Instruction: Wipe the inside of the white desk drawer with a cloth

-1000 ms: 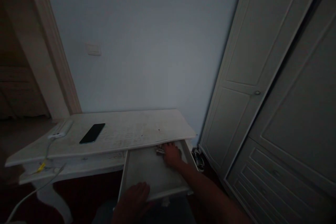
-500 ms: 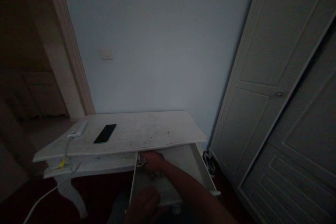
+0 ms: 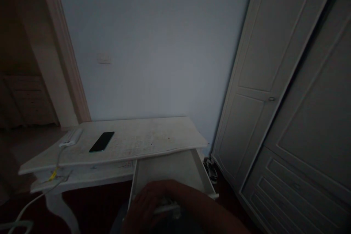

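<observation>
A white drawer (image 3: 175, 166) stands pulled out of the white table. Over its front left part, my two hands are close together in dim light. My right hand (image 3: 157, 190) reaches in from the right with its fingers curled down. A small pale, crumpled thing (image 3: 166, 202) shows below it, too dark to name. My left hand (image 3: 139, 206) is beside it at the drawer's left front, fingers bent. What lies between the fingers of either hand is hidden.
On the table top (image 3: 153, 131) lie a dark phone (image 3: 102, 142) and a white power strip (image 3: 71, 137) with a cable hanging off the front. A wardrobe (image 3: 246, 117) stands at the right, with shoes (image 3: 210, 170) on the floor beside it.
My right hand has drawn back from the drawer's rear left corner, where it was at something crumpled, to beside my left hand. The view has shifted slightly right.
</observation>
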The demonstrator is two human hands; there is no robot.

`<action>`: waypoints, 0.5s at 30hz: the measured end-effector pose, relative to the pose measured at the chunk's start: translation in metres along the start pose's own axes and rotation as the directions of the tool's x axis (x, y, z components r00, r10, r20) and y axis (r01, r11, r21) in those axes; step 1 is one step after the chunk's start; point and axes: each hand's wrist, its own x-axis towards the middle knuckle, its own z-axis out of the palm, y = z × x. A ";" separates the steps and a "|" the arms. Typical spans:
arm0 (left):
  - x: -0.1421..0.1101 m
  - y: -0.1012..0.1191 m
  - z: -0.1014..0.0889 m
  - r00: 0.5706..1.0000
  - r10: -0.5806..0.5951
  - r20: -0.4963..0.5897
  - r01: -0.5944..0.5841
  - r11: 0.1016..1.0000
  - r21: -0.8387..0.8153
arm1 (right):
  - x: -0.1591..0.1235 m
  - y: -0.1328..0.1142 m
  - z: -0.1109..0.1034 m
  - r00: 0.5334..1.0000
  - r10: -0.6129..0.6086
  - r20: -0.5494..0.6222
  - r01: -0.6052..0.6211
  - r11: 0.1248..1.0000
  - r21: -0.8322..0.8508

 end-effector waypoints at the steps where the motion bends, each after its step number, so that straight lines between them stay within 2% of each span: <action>1: -0.001 -0.001 0.001 1.000 -0.006 0.009 0.006 1.000 0.009 | -0.006 0.002 -0.001 1.000 0.025 0.015 -0.025 0.999 -0.022; 5: -0.006 -0.006 0.005 0.994 0.023 0.111 -0.025 1.000 0.014 | -0.052 0.007 -0.012 0.983 0.173 0.059 -0.162 0.974 -0.161; 9: -0.011 -0.006 0.009 0.986 0.076 0.145 -0.079 0.997 0.014 | -0.121 0.010 -0.028 0.938 0.337 0.085 -0.288 0.891 -0.350; 10: -0.012 -0.005 0.010 0.988 0.080 0.131 -0.082 0.996 0.016 | -0.139 0.011 -0.030 0.925 0.376 0.046 -0.325 0.851 -0.411; 12: -0.013 -0.003 0.010 0.994 0.060 0.094 -0.062 0.998 0.022 | -0.173 0.013 -0.032 0.902 0.420 -0.105 -0.405 0.734 -0.545; 15: -0.013 -0.001 0.011 0.995 0.048 0.083 -0.047 0.999 -0.005 | -0.206 0.018 -0.028 0.863 0.381 -0.332 -0.503 0.588 -0.634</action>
